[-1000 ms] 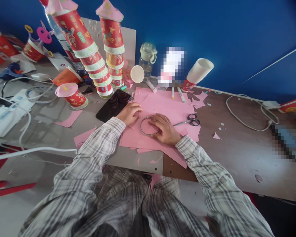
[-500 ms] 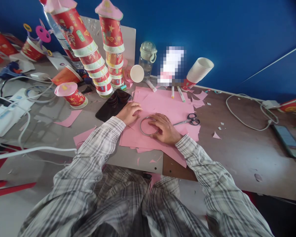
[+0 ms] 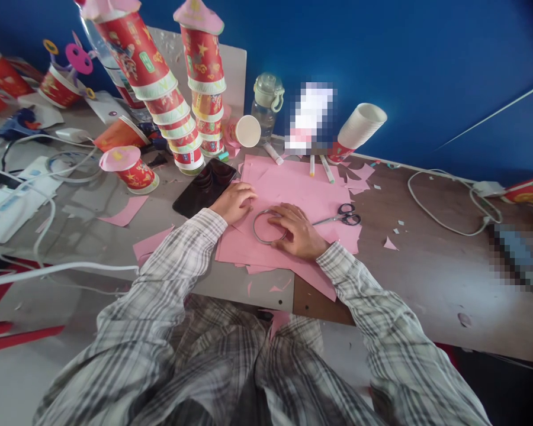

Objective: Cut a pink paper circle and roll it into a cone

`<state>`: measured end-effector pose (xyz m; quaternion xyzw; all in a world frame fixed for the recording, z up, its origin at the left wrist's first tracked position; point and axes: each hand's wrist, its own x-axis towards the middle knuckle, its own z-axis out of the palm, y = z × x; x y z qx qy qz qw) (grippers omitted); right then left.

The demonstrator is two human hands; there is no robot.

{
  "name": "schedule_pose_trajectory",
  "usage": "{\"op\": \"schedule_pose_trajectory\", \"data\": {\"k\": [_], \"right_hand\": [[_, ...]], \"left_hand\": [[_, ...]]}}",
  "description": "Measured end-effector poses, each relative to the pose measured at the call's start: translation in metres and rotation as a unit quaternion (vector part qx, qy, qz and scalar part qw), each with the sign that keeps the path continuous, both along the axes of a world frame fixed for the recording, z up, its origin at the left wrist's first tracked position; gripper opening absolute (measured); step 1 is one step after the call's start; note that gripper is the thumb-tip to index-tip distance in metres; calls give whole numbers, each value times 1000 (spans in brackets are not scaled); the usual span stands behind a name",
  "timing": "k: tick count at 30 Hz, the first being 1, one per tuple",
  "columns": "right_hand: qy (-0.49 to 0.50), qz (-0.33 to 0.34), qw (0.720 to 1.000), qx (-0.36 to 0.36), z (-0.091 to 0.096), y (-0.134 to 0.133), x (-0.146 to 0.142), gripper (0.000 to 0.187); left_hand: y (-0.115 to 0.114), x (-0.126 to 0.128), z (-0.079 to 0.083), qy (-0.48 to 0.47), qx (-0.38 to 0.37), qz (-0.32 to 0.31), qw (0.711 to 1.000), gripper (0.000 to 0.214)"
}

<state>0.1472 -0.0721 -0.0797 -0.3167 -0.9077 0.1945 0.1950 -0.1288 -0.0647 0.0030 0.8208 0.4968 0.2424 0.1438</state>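
A thin grey ring [image 3: 260,233] lies on a stack of pink paper sheets [image 3: 306,189] on the table. My right hand [image 3: 296,229] rests on the ring's right side, fingers pressed flat on the ring and paper. My left hand [image 3: 235,200] lies on the paper's left edge, fingers curled loosely, just left of the ring. Black-handled scissors [image 3: 344,216] lie on the paper to the right of my right hand.
Two tall stacks of red paper cups [image 3: 160,89] stand at the back left, a dark phone [image 3: 204,186] beside my left hand. A water bottle [image 3: 266,103], markers [image 3: 320,167], white cups [image 3: 359,127] and a cable [image 3: 439,213] lie behind and right. Pink scraps scatter around.
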Motion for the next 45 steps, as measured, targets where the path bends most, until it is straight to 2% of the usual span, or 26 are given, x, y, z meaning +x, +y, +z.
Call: {"op": "schedule_pose_trajectory", "data": {"k": [14, 22, 32, 45], "right_hand": [[-6, 17, 1000, -9, -1, 4, 5, 65], [12, 23, 1000, -10, -5, 8, 10, 59], [6, 23, 1000, -6, -7, 8, 11, 60], [7, 10, 1000, -7, -7, 5, 6, 62]], "left_hand": [[0, -1, -1, -6, -10, -11, 1000, 30], [1, -1, -2, -13, -10, -13, 1000, 28], [1, -2, -4, -19, -3, -21, 1000, 27], [-1, 0, 3, 57, -26, -6, 998, 38]]}}
